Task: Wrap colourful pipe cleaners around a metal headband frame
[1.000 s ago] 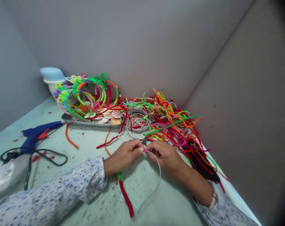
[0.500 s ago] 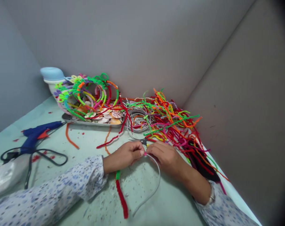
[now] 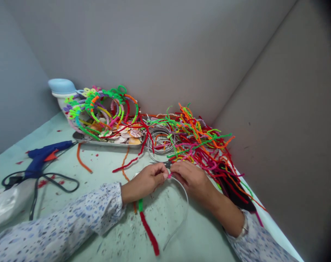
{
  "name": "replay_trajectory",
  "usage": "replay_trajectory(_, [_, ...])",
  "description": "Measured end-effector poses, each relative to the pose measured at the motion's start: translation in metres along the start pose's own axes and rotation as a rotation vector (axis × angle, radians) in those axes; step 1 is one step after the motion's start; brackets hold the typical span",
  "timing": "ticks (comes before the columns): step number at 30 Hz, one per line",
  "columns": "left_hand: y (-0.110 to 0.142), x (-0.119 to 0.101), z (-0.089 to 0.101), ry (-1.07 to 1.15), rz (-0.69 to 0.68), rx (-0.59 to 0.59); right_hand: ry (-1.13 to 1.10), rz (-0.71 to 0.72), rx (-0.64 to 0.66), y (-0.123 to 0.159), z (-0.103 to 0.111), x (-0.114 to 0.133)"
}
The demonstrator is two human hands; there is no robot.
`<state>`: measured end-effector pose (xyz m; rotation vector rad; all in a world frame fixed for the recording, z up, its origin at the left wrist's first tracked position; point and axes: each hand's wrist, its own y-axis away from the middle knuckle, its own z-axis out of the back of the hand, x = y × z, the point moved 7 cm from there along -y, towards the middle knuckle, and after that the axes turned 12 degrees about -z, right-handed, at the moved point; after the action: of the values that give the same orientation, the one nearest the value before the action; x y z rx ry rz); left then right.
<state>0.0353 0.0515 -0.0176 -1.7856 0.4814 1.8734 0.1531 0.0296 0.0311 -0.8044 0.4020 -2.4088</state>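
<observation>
Between my two hands is a thin headband, its bare silvery end (image 3: 187,203) curving down to the right. The other end, wrapped in green and red pipe cleaner (image 3: 149,233), comes out below my left wrist. My left hand (image 3: 147,182) is closed, pinching the headband near its middle. A bit of pink pipe cleaner (image 3: 170,176) shows around the band at the fingertips. My right hand (image 3: 191,182) has its fingers bent together at that pink pipe cleaner, whose other end is hidden. Just beyond the fingers lie scissors (image 3: 167,165), partly covered.
Behind my hands is a metal tray (image 3: 110,144) of shells, with finished headbands (image 3: 105,105) and a blue-lidded bottle (image 3: 62,87). Bare headbands (image 3: 151,154) and a heap of pipe cleaners (image 3: 200,134) lie right of it. A blue glue gun (image 3: 38,160) with its cord lies left.
The headband has swung slightly, both its hanging ends shifting to the right. My hands stay almost in place, still together at the pink pipe cleaner.
</observation>
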Motion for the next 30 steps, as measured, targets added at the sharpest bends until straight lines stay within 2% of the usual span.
replay_trajectory(3, [0.0,-0.002,0.005,-0.06,-0.046,-0.074,-0.122,-0.223,-0.127,-0.002,0.009,-0.013])
replay_trajectory(5, [0.0,-0.004,0.009,-0.115,-0.084,-0.115,-0.25,-0.43,-0.123,-0.002,0.009,-0.024])
replay_trajectory(8, [0.002,-0.01,0.012,-0.196,-0.123,-0.136,-0.514,-0.656,0.087,0.0,-0.008,-0.029])
replay_trajectory(11, [0.004,-0.017,0.009,-0.28,-0.159,-0.111,-0.745,-0.768,0.231,0.003,-0.023,-0.028])
replay_trajectory(14, [0.005,-0.023,0.004,-0.351,-0.191,-0.066,-0.819,-0.82,0.218,0.004,-0.027,-0.03])
replay_trajectory(18, [0.005,-0.024,0.002,-0.384,-0.181,-0.036,-0.743,-0.845,0.145,0.006,-0.025,-0.034])
replay_trajectory(30, [0.001,-0.021,0.003,-0.3,-0.174,-0.03,-0.557,-0.765,-0.039,0.006,-0.013,-0.032])
